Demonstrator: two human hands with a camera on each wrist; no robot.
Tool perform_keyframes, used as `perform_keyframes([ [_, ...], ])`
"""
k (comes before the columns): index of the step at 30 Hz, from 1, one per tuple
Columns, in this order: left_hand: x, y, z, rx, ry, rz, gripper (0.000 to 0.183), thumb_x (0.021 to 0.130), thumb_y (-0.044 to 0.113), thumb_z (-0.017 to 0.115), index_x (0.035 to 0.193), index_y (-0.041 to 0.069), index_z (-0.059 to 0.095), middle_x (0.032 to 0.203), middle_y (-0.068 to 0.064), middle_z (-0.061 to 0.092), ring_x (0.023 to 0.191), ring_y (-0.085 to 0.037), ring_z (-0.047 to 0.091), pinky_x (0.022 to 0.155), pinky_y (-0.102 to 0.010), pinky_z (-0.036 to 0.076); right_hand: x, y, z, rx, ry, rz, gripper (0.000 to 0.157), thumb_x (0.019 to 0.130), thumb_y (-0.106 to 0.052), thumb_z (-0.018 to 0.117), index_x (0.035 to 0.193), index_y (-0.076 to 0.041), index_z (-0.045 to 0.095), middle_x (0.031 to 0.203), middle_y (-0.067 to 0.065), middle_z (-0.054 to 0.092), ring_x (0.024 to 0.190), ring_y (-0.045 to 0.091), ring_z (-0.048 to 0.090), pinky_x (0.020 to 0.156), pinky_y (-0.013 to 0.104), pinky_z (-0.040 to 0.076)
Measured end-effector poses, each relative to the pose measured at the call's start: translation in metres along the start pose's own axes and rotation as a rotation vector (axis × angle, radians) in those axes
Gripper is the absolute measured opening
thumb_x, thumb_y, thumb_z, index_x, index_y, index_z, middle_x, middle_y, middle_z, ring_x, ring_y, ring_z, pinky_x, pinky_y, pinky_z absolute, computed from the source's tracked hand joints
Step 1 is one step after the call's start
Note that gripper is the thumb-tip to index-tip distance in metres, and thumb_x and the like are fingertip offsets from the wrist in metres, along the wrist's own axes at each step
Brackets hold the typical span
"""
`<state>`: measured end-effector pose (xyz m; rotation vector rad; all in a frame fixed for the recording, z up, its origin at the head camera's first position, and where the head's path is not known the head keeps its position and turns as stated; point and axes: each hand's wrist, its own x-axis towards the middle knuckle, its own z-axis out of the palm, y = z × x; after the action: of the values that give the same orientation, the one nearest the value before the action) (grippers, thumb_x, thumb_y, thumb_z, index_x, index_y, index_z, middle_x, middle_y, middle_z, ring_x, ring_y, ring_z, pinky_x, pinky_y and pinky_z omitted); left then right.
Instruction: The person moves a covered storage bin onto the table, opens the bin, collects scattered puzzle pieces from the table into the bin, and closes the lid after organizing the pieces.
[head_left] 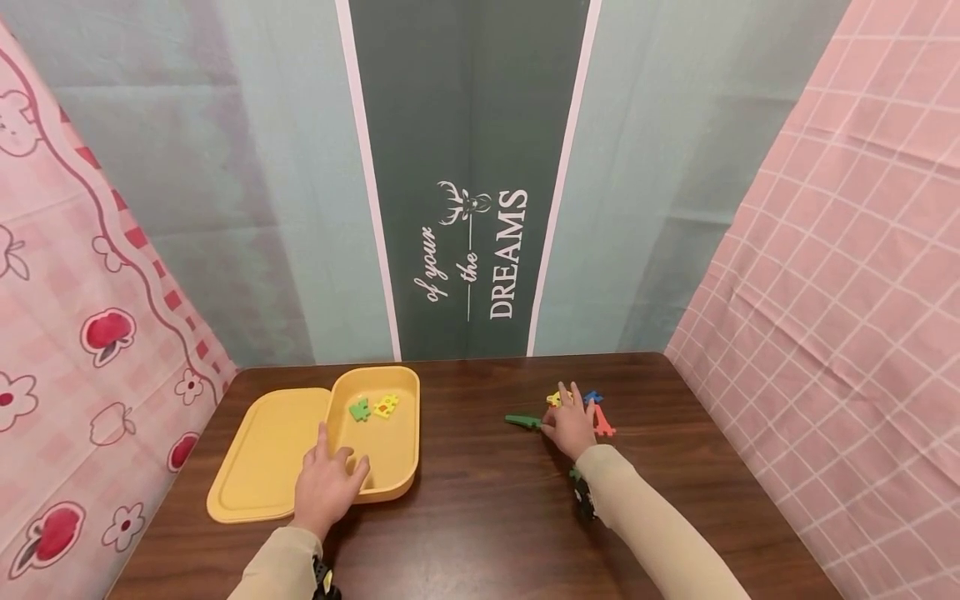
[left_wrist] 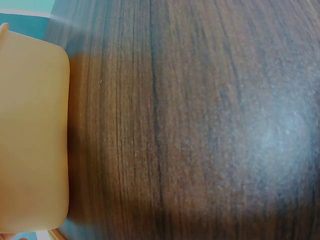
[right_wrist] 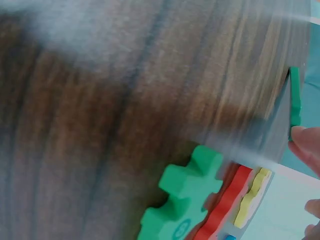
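Observation:
My left hand lies at the near left rim of a yellow tray-like box, index finger extended and thumb over the inside. Its fingers are out of the left wrist view, where the box's side wall shows. Inside the box are a green puzzle piece and a yellow spotted one. On the right, my right hand pinches the end of a long green puzzle piece between thumb and index finger, the other fingers spread over a yellow piece.
Beside the box lies its yellow lid. Around my right hand are a red piece, a blue piece and a knobbed green piece near the wrist. Cloth walls border the brown wooden table.

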<state>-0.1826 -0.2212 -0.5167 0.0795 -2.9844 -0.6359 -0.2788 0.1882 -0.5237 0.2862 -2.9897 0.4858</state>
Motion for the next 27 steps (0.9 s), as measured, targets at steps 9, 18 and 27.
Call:
perform_keyframes([
  [9,0.0,0.001,-0.001,-0.005,0.007,-0.01,0.052,0.091,0.044,0.048,0.109,-0.002,0.064,0.149,-0.031,0.008,0.116,-0.05,0.036,0.091,-0.059,0.036,-0.004,-0.003,-0.001,0.169,0.105,-0.022,0.007,0.077,-0.019,0.076,0.073,-0.014,0.073,0.146,0.023,0.031,0.137,0.043,0.012,0.097,0.072,0.005],
  [18,-0.002,0.002,-0.002,-0.005,-0.013,-0.017,0.051,0.092,0.043,0.048,0.11,-0.002,0.063,0.149,-0.031,0.006,0.117,-0.05,0.035,0.091,-0.059,0.036,-0.008,-0.01,-0.001,0.313,0.145,-0.005,0.007,0.078,-0.019,0.075,0.077,-0.013,0.073,0.147,0.022,0.029,0.138,0.042,0.009,0.098,0.071,0.003],
  [27,-0.001,0.001,-0.001,0.001,-0.008,-0.011,0.052,0.092,0.043,0.048,0.11,-0.002,0.064,0.149,-0.031,0.007,0.116,-0.05,0.035,0.091,-0.058,0.036,-0.012,-0.015,-0.001,0.427,0.215,-0.071,0.004,0.077,-0.015,0.076,0.079,-0.013,0.073,0.148,0.021,0.028,0.138,0.042,0.008,0.097,0.071,0.001],
])
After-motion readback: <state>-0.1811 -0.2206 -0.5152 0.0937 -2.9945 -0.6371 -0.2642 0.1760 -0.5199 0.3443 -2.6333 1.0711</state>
